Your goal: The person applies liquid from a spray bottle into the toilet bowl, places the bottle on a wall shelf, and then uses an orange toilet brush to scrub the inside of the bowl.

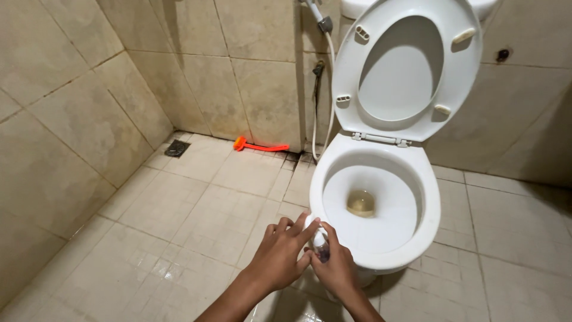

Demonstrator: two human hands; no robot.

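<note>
Beige tiled floor (179, 226) and walls (65, 119), orange brush (257, 145) lying on the floor at the far wall, dark square drain (177, 148) in the far left corner, white spray hose (326, 71) hanging down the far wall, small dark fitting (503, 55) on the right wall

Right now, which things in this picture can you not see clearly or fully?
Head view:
- Small clear bottle with white cap: mostly covered by the left hand and right hand; its contents are unclear.
- White toilet tank: cut off by the top edge.
- Orange plastic brush: too small to show its bristles.
</note>
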